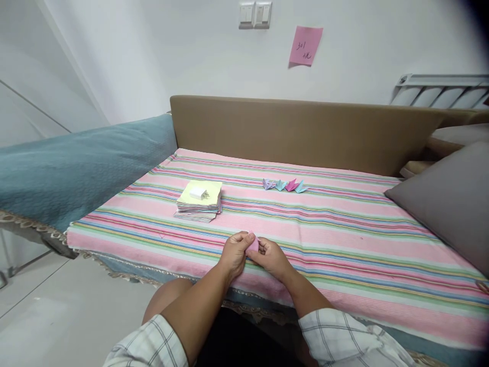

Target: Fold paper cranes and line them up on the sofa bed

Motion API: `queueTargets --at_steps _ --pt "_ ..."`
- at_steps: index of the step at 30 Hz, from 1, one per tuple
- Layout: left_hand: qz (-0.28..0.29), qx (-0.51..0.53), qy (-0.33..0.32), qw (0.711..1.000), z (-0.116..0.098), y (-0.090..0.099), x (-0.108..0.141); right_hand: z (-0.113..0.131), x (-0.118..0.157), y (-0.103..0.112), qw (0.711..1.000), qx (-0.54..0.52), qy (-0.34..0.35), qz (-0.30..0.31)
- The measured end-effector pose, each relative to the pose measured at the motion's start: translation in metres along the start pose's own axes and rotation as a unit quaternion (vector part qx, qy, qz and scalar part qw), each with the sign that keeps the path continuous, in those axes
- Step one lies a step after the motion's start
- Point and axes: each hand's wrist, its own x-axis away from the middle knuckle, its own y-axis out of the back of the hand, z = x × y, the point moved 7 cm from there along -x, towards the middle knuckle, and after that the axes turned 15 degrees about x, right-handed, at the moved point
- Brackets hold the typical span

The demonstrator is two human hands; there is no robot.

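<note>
Left hand and right hand are both pinching a little pink paper, near the striped cover's front edge; paper stack's off left, folded paper shapes further back.

pink paper partly hidden (shape unclear), grey cushion cut off

Behind the sofa's brown backrest rises a white wall bearing switches and a pink note. A blue-covered armrest stands left, a grey cushion right; pale floor shows below the striped seat cover.
</note>
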Motion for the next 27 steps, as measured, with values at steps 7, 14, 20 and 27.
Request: queueTargets --at_steps 7,14,20,27 --pt "0.012 -0.003 0.013 1.000 0.002 -0.001 0.000 -0.004 0.000 0.004 0.999 0.011 -0.029 -0.011" --pt "0.082 -0.049 0.057 0.994 0.006 -0.012 0.004 -0.011 -0.001 0.020 0.983 -0.139 -0.091 -0.072" --pt "0.086 -0.071 0.085 0.990 0.009 -0.009 0.005 -0.013 0.000 0.019 0.964 -0.236 -0.096 -0.072" --pt "0.048 -0.039 0.096 0.993 0.010 -0.002 0.003 -0.006 0.002 0.016 0.955 -0.273 -0.108 -0.043"
